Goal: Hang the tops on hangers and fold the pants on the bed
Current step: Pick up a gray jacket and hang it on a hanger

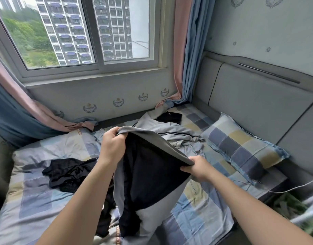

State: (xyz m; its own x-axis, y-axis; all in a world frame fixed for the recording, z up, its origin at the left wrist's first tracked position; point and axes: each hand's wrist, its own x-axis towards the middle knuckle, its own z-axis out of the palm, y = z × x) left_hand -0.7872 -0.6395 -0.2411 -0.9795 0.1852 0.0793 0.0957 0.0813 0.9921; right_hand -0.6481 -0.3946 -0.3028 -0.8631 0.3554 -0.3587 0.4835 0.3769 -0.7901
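left fingers (111,133): curled tight round the far end of the grey waistband (152,138); fabric is bunched in the left hand (113,147).
right fingers (186,169): pinching the near end of the same band, thumb on top. The right hand (199,167) sits lower and closer to the body than the left.
between the fingers: band is pulled taut and the opening faces the camera. Reads as pants (152,174), grey outside and black inside; not certain.
below the fingers: the rest hangs down to the bed (37,200). Black fabric (102,220) lies beside its lower end; can't tell if it's separate.
step: judged as opening out the pants before the fold. Nothing folded in view.
do it well: grip at the band's side ends, level the hands and lift until the legs hang free and untwisted. Then lay them flat on the bare sheet just right of the right fingers, leg on leg.
risk: the lower end may drag that black fabric along, so lift clear first.
left of the left fingers: crumpled black garment (69,172) on the bed.
beyond the fingers: grey striped top (170,133) with a small black item (170,117) behind it. Neither is hung, and no hangers are seen.
right of the right fingers: checked pillow (240,149).
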